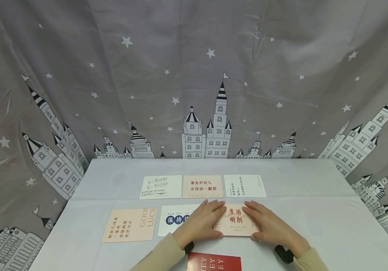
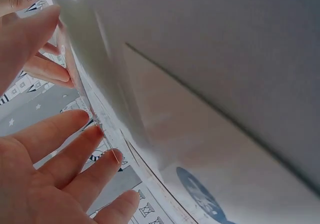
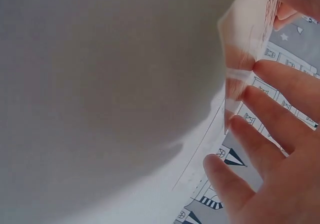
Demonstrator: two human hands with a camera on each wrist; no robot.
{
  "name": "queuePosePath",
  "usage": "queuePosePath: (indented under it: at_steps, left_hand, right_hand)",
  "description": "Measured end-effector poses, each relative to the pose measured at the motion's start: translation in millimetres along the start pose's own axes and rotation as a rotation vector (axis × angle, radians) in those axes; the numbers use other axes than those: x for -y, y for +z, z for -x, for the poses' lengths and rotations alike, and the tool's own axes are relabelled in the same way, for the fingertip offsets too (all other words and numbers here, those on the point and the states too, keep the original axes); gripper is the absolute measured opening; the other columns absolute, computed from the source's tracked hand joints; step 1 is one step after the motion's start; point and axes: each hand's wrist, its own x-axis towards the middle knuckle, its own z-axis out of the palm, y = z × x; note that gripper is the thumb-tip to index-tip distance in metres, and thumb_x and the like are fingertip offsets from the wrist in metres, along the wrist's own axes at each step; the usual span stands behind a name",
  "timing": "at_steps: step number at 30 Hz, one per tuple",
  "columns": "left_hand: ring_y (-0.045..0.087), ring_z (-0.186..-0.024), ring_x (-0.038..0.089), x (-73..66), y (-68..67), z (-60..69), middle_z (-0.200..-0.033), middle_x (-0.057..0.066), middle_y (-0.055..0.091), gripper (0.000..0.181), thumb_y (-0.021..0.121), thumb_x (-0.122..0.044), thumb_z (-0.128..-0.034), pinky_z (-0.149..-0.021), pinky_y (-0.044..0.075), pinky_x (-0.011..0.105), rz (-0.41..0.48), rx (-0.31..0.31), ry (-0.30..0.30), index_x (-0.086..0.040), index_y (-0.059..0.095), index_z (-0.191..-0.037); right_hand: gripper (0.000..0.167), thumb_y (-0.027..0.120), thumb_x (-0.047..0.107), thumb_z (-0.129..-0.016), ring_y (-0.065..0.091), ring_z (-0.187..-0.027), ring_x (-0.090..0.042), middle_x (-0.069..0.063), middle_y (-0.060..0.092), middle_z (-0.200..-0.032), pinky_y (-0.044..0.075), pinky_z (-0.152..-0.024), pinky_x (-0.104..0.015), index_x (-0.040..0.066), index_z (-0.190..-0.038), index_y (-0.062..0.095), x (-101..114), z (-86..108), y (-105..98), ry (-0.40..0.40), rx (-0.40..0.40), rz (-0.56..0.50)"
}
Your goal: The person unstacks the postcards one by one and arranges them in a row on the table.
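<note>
A pale pink card [image 1: 237,222] with red characters lies on the white table, right of centre in the nearer row. My left hand [image 1: 203,220] rests at its left side and my right hand [image 1: 275,227] at its right side, fingers fairly straight, fingertips on its edges. In the right wrist view, the right fingertips touch the pink card [image 3: 242,54]. A white card with blue dots [image 1: 171,212] lies partly under my left hand; its blue print [image 2: 202,194] shows in the left wrist view.
Farther back lie a handwritten white card [image 1: 161,187], a pink card [image 1: 203,186] and a white printed card [image 1: 245,185]. Another pink card [image 1: 129,225] lies at the left. A red card [image 1: 213,261] is at the front, cut by the frame. A grey castle-print curtain [image 1: 194,75] hangs behind.
</note>
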Motion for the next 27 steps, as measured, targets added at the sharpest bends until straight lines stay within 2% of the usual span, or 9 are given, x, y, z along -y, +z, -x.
queuePosePath:
  at_steps: [9, 15, 20, 27]
  left_hand:
    - [0.038, -0.134, 0.024, 3.7, 1.1, -5.9, -0.146, 0.006, 0.042, 0.08, 0.078, -0.042, -0.0743, -0.112, 0.025, 0.048, 0.031, 0.059, -0.054, -0.008, 0.049, -0.14]
    - [0.039, -0.133, 0.025, 5.7, -0.8, -5.2, -0.145, 0.006, 0.044, 0.08, 0.079, -0.042, -0.0737, -0.111, 0.026, 0.049, 0.03, 0.057, -0.052, -0.007, 0.049, -0.14]
    - [0.038, -0.134, 0.024, 7.3, -2.1, -4.7, -0.147, 0.005, 0.042, 0.08, 0.078, -0.042, -0.0746, -0.112, 0.023, 0.049, 0.046, 0.069, -0.075, -0.008, 0.048, -0.141]
    - [0.039, -0.133, 0.026, 6.5, -1.8, -3.0, -0.145, 0.007, 0.043, 0.081, 0.079, -0.042, -0.0741, -0.111, 0.025, 0.051, 0.053, 0.055, -0.066, -0.007, 0.048, -0.14]
  right_hand:
    - [0.072, 0.079, 0.018, -0.073, 0.033, -0.133, -0.043, -0.02, 0.04, -0.145, 0.031, -0.104, -0.059, -0.004, -0.135, 0.05, -5.1, -6.4, 0.0, -0.011, 0.025, -0.05]
    - [0.073, 0.079, 0.02, -0.073, 0.032, -0.133, -0.044, -0.02, 0.039, -0.145, 0.031, -0.103, -0.06, -0.003, -0.135, 0.05, -4.7, -9.3, -1.8, -0.026, 0.03, -0.064]
    - [0.072, 0.078, 0.017, -0.072, 0.033, -0.133, -0.042, -0.021, 0.039, -0.145, 0.031, -0.104, -0.059, -0.004, -0.135, 0.05, -5.6, -12.5, -0.8, -0.032, 0.037, -0.072]
    - [0.073, 0.08, 0.017, -0.071, 0.034, -0.132, -0.043, -0.022, 0.04, -0.144, 0.032, -0.103, -0.06, -0.003, -0.135, 0.05, -7.4, -14.9, -0.2, -0.034, 0.054, -0.068]
